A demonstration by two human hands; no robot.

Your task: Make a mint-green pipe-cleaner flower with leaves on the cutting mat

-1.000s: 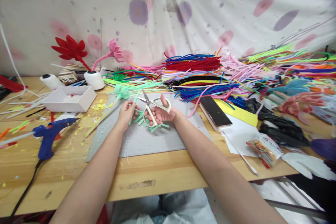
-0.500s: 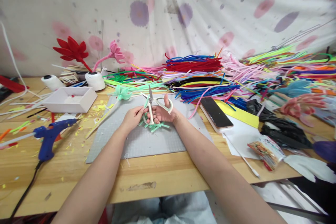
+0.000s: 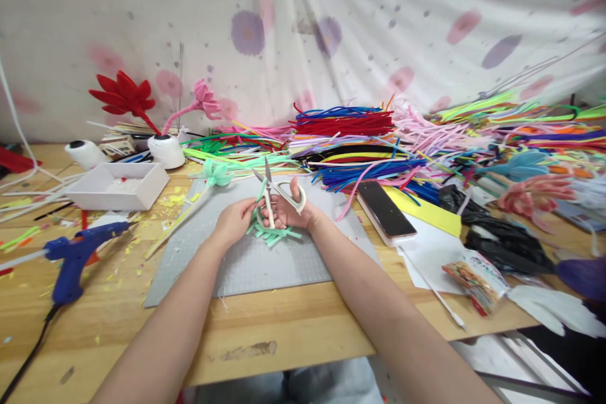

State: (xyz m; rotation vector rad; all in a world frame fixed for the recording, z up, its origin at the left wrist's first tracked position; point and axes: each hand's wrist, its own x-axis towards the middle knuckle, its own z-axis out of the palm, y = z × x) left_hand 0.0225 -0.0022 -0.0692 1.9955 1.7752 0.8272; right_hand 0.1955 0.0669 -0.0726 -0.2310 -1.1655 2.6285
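Head view: the right hand (image 3: 286,211) grips pale-looped scissors (image 3: 269,187), long axis pointing forward, metal blades (image 3: 267,170) parted. The left hand (image 3: 234,221) pinches a fuzzy, slanting mint chenille stem (image 3: 261,189).

A white fabric sheet printed with rounded pink and purple flowers and small grey spots (image 3: 189,19) hangs across the back, falling in folds from the upper middle. Before it stretches a light-brown wooden tabletop (image 3: 312,322) with visible grain and a dark, scuffed patch (image 3: 249,350) near its front edge. The light is soft and pale.
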